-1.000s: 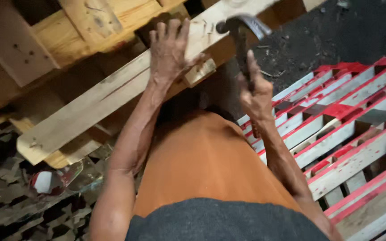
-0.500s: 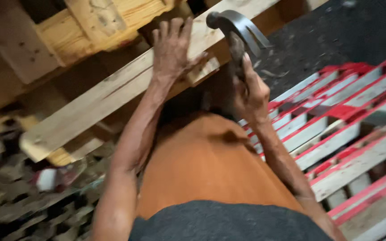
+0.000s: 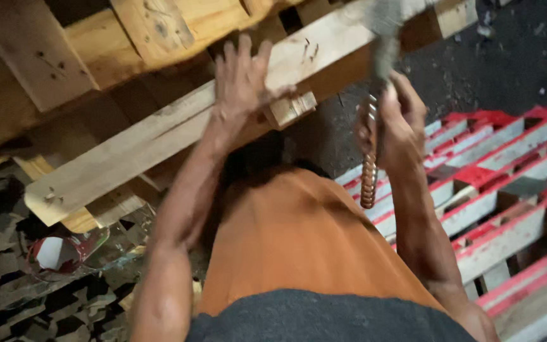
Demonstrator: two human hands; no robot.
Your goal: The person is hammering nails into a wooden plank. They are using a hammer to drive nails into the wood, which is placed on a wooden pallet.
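With our left hand [image 3: 242, 85] spread flat on the long pallet board [image 3: 159, 136] and our right hand [image 3: 397, 123] clenched around the hammer [image 3: 378, 76] raised just beside it, a glancing blow could catch those fingers or a protruding nail.

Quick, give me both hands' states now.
Left hand: open, flat on the plank.
Right hand: closed on the hammer handle.
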